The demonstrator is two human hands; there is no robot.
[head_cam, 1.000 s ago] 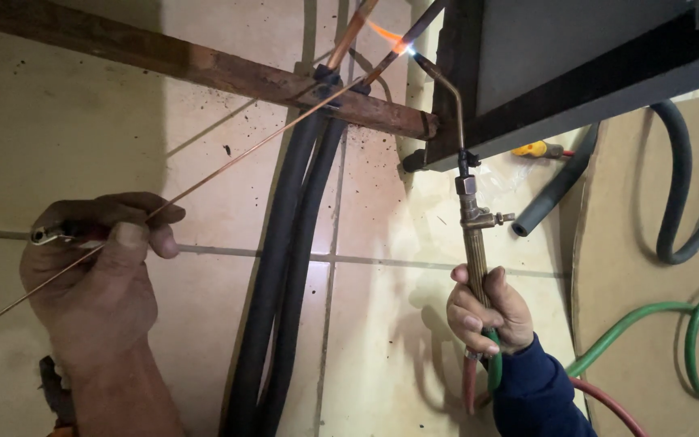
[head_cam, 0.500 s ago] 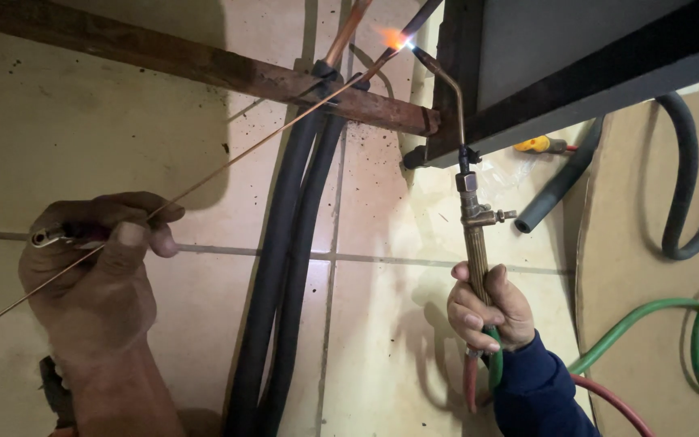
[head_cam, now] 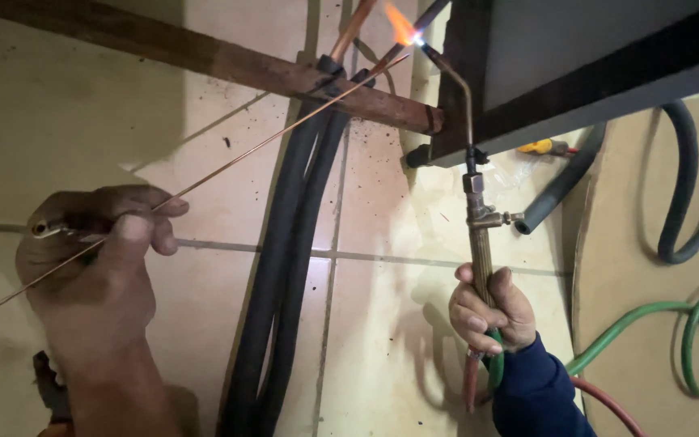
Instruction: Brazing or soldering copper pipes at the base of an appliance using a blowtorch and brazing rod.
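1. While the flame (head_cam: 399,24) burns orange at the torch tip, the right hand (head_cam: 491,311) has its fingers wrapped tight around the brass torch (head_cam: 479,243) handle, nozzle angled up at the copper tube (head_cam: 355,28).
2. The left hand (head_cam: 95,259) pinches a thin brazing rod (head_cam: 269,137) between thumb and fingers; its far end reaches the heated joint.
3. Black insulated pipes (head_cam: 293,267) run down over the tiled floor (head_cam: 382,324).
4. Green hose (head_cam: 689,332) coils lie to the right.
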